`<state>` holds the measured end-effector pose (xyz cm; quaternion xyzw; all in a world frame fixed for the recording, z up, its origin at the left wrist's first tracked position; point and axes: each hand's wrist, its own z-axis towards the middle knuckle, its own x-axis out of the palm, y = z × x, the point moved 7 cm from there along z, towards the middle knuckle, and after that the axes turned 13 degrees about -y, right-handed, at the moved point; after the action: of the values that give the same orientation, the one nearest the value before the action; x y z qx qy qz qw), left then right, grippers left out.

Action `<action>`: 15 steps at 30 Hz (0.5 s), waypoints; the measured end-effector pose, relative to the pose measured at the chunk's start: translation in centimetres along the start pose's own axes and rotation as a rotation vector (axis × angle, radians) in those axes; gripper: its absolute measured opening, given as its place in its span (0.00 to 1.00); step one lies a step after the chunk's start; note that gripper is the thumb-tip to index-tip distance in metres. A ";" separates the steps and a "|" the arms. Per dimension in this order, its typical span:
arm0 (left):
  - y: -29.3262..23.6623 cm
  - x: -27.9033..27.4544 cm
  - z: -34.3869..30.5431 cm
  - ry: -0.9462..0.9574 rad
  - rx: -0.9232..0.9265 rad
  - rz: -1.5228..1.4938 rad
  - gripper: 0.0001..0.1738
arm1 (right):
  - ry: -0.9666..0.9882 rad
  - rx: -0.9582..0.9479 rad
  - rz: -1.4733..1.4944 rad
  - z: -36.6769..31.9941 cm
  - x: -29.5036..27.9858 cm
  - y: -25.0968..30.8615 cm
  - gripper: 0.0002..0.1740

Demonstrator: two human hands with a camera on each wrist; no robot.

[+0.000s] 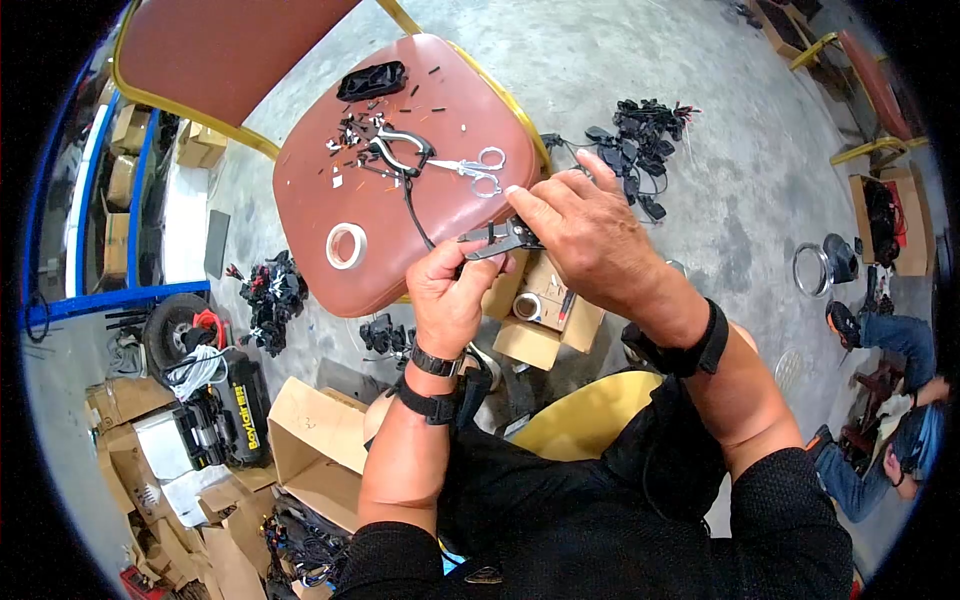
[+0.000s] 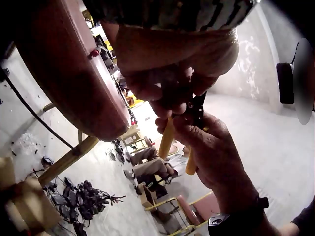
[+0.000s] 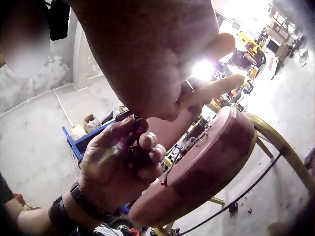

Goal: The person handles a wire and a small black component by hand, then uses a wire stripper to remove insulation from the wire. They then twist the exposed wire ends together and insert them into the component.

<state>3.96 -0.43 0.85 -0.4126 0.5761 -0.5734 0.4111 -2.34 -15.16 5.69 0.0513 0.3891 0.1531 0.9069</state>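
Observation:
My right hand grips a pair of wire strippers by its yellow handles, its dark metal head pointing toward the left hand. The left hand pinches a thin black cable close to that head. The cable's far end lies on the brown chair seat, beneath both hands' reach. On this seat are white-and-black pliers, silver scissors, a roll of white tape and a black pouch. The cable's tip is hidden by fingers.
Black and orange scraps are scattered over the seat. Heaps of black cable parts lie on the floor beyond, with another heap at left. An open cardboard box stands below the hands. Another person's legs show at right.

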 end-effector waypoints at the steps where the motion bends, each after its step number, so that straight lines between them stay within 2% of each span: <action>1: -0.1 0.0 0.0 -0.001 0.012 0.015 0.08 | 0.003 -0.004 -0.005 0.0 0.1 0.0 0.21; 4: 0.2 -0.1 0.0 0.014 0.024 0.020 0.08 | 0.047 0.008 -0.002 -0.2 0.2 0.0 0.21; 6: 0.1 0.0 -0.1 0.012 -0.030 -0.003 0.07 | 0.118 0.047 0.023 -0.2 0.2 0.0 0.22; 15: -0.1 0.2 -0.2 0.033 -0.051 -0.046 0.07 | 0.137 0.056 0.049 0.0 0.2 0.2 0.22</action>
<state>3.68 -0.53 0.98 -0.4267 0.5876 -0.5746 0.3774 -2.23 -14.93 5.55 0.0754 0.4528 0.1675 0.8725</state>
